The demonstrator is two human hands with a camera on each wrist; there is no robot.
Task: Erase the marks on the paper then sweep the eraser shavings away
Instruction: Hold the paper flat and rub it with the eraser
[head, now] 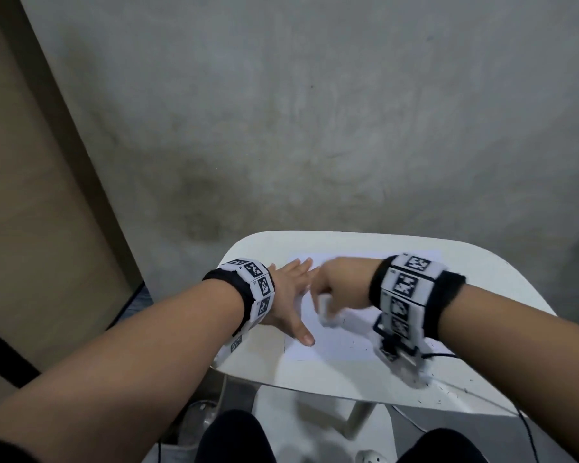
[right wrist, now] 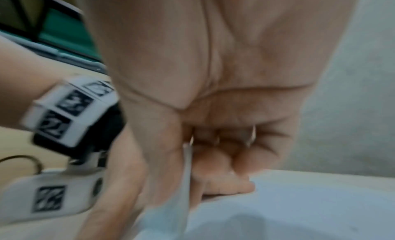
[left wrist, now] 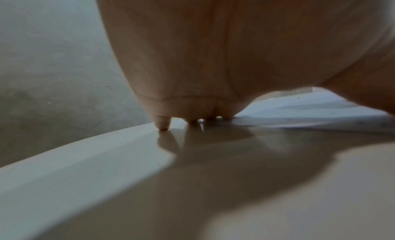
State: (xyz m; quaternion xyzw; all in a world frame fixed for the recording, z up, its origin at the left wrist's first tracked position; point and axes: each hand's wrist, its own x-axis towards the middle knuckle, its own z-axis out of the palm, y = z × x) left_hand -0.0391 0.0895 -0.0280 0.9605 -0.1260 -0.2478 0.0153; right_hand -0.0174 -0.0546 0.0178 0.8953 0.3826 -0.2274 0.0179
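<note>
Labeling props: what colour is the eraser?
White, held in the right hand; the eraser is motion-blurred over the paper. Head view shows it best.

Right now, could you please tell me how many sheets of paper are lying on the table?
1. The paper lies on the white table, pressed flat at its left side by the left hand, while the right hand rubs an eraser on it. Another sheet underneath cannot be ruled out.

Right hand [head: 340, 289] blurred; white thing in fingers [head: 321, 292], prob. eraser.
</note>
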